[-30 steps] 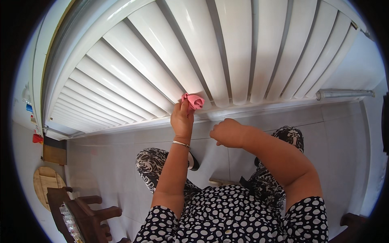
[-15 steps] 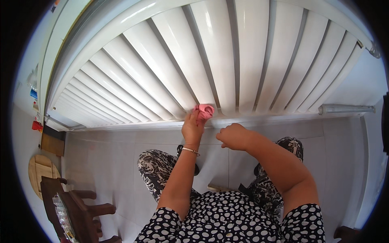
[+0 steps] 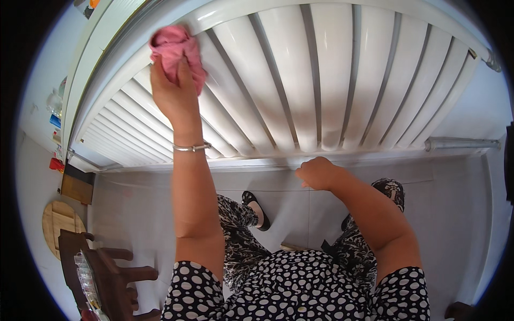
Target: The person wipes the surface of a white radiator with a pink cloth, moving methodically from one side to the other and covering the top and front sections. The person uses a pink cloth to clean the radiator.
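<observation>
1. Up and to the left goes the pink cloth (image 3: 175,51), swept from the foot of the radiator (image 3: 286,69) to its upper rail, the left arm stretching out with it!
2. Look at that cloth: soft, crumpled, bunched into folds, slightly blurred, lying across the rail and the tops of the nearby white slats.
3. Left hand (image 3: 178,104) has it pinched between thumb and fingers; a silvery bracelet (image 3: 191,147) circles the wrist.
4. Right hand (image 3: 320,174) waits low, just in front of the radiator's bottom edge, fingers curled inward; what the palm holds, if anything, I can't tell.
5. In the way: the left forearm, crossing over several slats and hiding their lower ends.
6. Further out, a grey pipe (image 3: 463,144) at lower right, a black shoe (image 3: 256,209) on grey tiles (image 3: 278,184), dark wooden furniture (image 3: 115,270) and a round wooden board (image 3: 60,229) at left.
7. Small red (image 3: 57,164) and blue items (image 3: 55,121) sit far left; any print is too tiny to read.
</observation>
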{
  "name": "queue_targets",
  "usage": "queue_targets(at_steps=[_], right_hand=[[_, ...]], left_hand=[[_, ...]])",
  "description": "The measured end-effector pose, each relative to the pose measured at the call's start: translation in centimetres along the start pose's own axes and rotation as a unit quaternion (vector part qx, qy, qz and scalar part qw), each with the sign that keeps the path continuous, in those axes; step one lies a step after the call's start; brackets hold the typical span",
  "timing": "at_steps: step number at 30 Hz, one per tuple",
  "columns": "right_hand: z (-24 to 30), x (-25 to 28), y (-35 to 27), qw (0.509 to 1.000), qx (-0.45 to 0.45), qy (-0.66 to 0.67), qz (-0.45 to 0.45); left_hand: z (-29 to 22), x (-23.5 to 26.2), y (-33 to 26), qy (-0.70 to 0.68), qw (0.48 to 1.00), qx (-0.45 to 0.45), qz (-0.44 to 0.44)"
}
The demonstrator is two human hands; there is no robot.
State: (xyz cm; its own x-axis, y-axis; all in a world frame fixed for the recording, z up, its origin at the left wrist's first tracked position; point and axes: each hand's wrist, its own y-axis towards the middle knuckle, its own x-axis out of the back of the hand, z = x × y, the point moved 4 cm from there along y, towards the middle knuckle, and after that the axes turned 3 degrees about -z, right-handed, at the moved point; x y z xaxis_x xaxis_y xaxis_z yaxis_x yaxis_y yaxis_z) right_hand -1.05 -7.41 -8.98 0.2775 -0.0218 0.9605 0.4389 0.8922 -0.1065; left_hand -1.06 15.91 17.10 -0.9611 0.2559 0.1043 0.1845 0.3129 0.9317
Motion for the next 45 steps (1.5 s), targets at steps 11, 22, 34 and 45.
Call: queue_targets(at_steps=[11, 22, 34, 45], right_hand=[[1.0, 1.2, -0.7, 0.999, -0.002, -0.021, 0.031], [1.9, 1.2, -0.4, 0.999, 0.007, -0.036, 0.006], [2.2, 1.3, 0.0, 0.999, 0.01, -0.024, 0.023], [0.5, 0.9, 0.0, 0.999, -0.005, -0.047, 0.0]], left_hand=[[2.7, -1.1, -12.0, -0.024, 0.983, 0.126, 0.132], [7.2, -1.4, -23.7, 0.012, 0.951, 0.211, 0.224], [10.3, -1.6, -32.3, 0.056, 0.869, 0.324, 0.371], [6.7, -0.8, -19.0, -0.01, 0.965, 0.203, 0.164]])
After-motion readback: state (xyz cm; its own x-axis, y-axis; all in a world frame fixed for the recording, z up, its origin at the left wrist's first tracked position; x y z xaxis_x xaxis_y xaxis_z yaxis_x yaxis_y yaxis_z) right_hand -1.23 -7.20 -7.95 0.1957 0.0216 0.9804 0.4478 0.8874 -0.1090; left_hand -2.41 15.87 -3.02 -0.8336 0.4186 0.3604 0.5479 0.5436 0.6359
